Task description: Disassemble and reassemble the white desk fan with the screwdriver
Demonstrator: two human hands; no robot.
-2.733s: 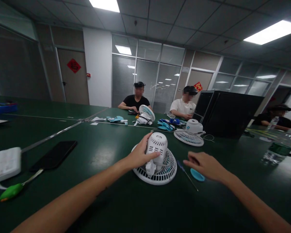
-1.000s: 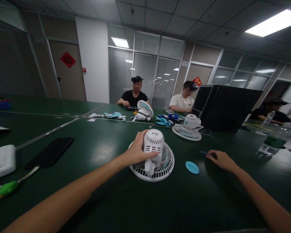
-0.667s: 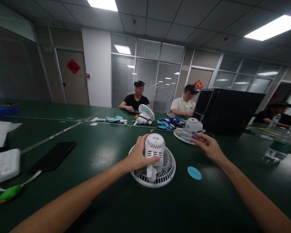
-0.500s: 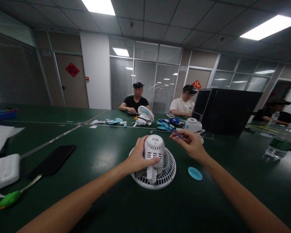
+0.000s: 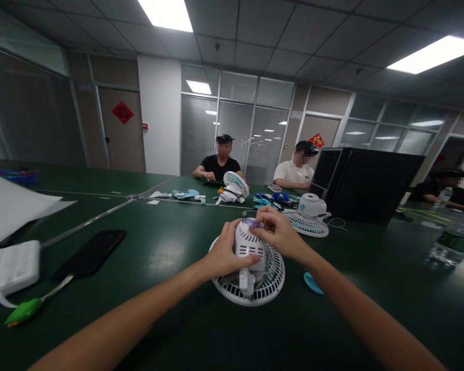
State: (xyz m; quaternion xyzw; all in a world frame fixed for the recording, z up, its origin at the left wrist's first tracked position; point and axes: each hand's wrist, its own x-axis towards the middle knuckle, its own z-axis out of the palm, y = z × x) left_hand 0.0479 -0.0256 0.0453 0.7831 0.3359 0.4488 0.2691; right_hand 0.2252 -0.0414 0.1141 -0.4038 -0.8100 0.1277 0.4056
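Because the fan (image 5: 249, 248) sits grille-down on the tabletop (image 5: 216, 340) with its motor housing upward, steadiness seems to matter most. Starting from the left, the phone (image 5: 90, 255) lies well apart from the work. The left hand (image 5: 228, 250) is curved around the housing's left side, thumb across the front; an even downward press should keep the fan from rocking. Over the housing's top is the purple tool (image 5: 250, 222); fingers hide whether its end touches, so squaring it up by eye before applying force would be wise. The right hand (image 5: 280, 234) pinches that tool narrowly between thumb and fingers, and a light grip should give finer control. Farther right, the blue disc (image 5: 313, 283) is partly hidden by the right forearm, so lifting the elbow a little would avoid nudging it.
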